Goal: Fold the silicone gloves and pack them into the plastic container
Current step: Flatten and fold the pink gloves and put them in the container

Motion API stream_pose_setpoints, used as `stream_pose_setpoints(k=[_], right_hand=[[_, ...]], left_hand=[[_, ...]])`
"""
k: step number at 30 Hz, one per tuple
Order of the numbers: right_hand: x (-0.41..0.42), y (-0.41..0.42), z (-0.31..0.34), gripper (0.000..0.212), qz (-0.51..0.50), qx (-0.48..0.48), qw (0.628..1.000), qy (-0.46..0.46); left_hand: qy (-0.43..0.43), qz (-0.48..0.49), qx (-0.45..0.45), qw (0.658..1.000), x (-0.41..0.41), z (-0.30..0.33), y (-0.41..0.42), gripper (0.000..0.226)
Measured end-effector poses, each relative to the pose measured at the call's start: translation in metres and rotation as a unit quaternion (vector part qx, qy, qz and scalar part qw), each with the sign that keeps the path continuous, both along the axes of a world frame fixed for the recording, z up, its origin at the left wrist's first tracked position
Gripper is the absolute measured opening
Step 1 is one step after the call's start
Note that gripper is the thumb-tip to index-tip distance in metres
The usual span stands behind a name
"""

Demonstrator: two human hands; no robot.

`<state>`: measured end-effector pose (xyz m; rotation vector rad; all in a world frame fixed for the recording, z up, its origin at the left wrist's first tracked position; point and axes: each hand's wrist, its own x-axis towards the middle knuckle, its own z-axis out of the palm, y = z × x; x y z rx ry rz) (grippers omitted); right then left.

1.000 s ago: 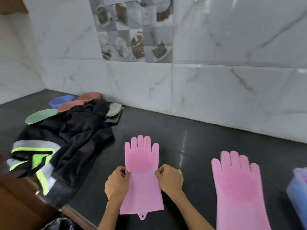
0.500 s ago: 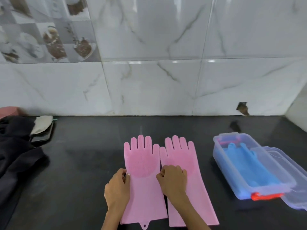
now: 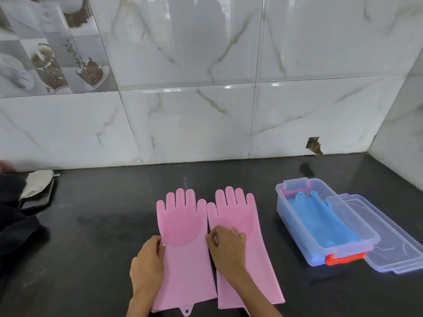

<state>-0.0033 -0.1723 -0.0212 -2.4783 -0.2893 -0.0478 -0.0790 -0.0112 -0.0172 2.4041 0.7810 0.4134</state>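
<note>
Two pink silicone gloves lie flat, palm up and side by side on the black counter, fingers toward the wall. My left hand (image 3: 148,261) grips the outer edge of the left pink glove (image 3: 183,229) at the wrist. My right hand (image 3: 226,248) lies on the right pink glove (image 3: 238,213) with curled fingers, thumb and forefinger pinching its inner edge where the two gloves meet. The clear plastic container (image 3: 295,216) stands open to the right, a blue glove (image 3: 325,223) inside it.
The container's clear lid (image 3: 393,243) lies against its right side, an orange latch (image 3: 343,259) at its near end. A dark garment (image 3: 13,225) and a beige cloth on a dark tray (image 3: 37,188) sit far left. Tiled walls close the back and right.
The view has swung right and the container has come into sight. The left pink glove now lies close beside the right one. My right hand has shifted onto the right glove.
</note>
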Motion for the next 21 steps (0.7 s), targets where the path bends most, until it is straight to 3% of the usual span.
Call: stream_pose_setpoints(k=[7, 10, 13, 14, 16, 18, 21], right_hand=[[0.012, -0.003, 0.003, 0.023, 0.04, -0.001, 0.999, -0.004], [0.005, -0.014, 0.009, 0.013, 0.028, 0.127, 0.992, 0.004], [0.005, -0.044, 0.011, 0.009, -0.13, 0.249, 0.96, -0.022], [0.008, -0.055, 0.011, 0.009, -0.172, 0.232, 0.957, -0.02], [0.016, -0.071, 0.009, 0.034, -0.196, 0.146, 0.969, 0.036], [0.023, -0.076, 0.009, 0.052, -0.172, 0.082, 0.975, 0.111], [0.03, -0.076, 0.009, 0.053, -0.151, 0.011, 0.98, 0.129]], left_hand=[[0.021, -0.001, -0.009, 1.0, -0.002, 0.004, -0.002, 0.023], [0.037, 0.025, 0.004, 0.999, -0.003, 0.01, -0.006, 0.023], [0.0, 0.02, 0.036, 0.999, 0.0, 0.016, -0.027, 0.03], [-0.022, -0.005, 0.01, 1.0, 0.002, 0.02, -0.04, 0.029], [-0.028, -0.066, -0.049, 0.996, 0.011, 0.022, -0.069, 0.022], [0.014, -0.113, -0.071, 0.991, 0.026, 0.022, -0.093, 0.019], [0.094, -0.103, -0.073, 0.988, 0.046, 0.025, -0.117, 0.024]])
